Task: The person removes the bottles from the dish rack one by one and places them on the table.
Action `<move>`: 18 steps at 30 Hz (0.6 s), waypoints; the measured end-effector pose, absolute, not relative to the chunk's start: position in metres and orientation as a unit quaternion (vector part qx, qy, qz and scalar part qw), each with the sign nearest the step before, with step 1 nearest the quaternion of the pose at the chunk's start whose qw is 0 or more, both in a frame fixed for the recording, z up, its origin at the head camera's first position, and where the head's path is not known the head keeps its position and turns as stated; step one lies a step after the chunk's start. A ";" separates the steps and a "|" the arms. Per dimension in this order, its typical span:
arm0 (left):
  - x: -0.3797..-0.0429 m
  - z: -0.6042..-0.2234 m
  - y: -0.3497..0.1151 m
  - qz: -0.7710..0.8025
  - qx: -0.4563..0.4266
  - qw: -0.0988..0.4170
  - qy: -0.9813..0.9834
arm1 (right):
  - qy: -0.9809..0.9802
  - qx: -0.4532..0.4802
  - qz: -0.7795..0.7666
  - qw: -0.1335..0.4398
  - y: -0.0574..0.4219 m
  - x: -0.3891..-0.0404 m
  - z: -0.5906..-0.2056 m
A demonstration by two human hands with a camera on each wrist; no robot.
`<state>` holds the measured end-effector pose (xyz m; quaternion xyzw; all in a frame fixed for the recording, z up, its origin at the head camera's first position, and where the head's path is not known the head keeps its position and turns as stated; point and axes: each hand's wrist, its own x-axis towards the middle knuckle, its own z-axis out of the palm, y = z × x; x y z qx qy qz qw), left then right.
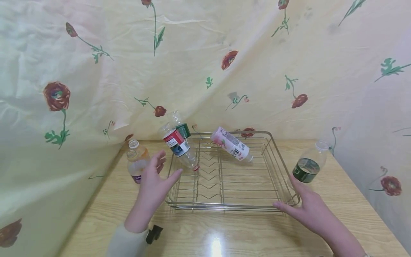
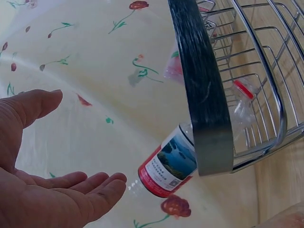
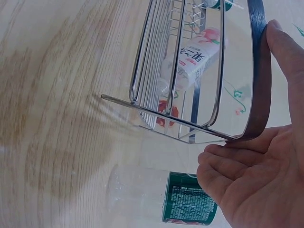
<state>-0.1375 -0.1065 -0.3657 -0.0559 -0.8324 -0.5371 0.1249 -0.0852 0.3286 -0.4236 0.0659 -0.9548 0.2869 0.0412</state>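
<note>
A wire dish rack (image 1: pixel 221 206) sits on the wooden table. My left hand (image 1: pixel 154 182) is beside its left side, thumb and fingers spread apart, holding nothing. At the rack's front right corner is my right hand (image 1: pixel 305 205); its thumb touches the flat rim (image 3: pixel 260 71) and its loosely bent fingers lie by the corner. A clear bottle with a red-and-blue label (image 1: pixel 176 142) leans neck down in the rack's left part, its red cap (image 2: pixel 243 89) low. Behind it leans a green-labelled bottle (image 1: pixel 183 130). A pink-and-white bottle (image 1: pixel 232 144) tilts at the back.
To the right of the rack, close to my right fingers, stands a clear bottle with a dark green label (image 1: pixel 308 167). Bottles, one with a purple label (image 1: pixel 137 178), stand on the left near my left hand. A flowered cloth (image 1: pixel 199 64) hangs behind the table.
</note>
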 end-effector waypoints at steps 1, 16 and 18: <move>-0.138 -0.366 -0.106 -0.534 -0.055 0.124 -0.835 | -0.955 0.066 0.287 0.042 0.329 -0.085 -0.424; -0.153 -0.368 -0.101 -0.506 -0.005 0.090 -0.858 | -0.956 0.064 0.282 0.041 0.328 -0.085 -0.424; -0.156 -0.369 -0.100 -0.501 0.005 0.085 -0.861 | -0.956 0.064 0.282 0.040 0.328 -0.085 -0.423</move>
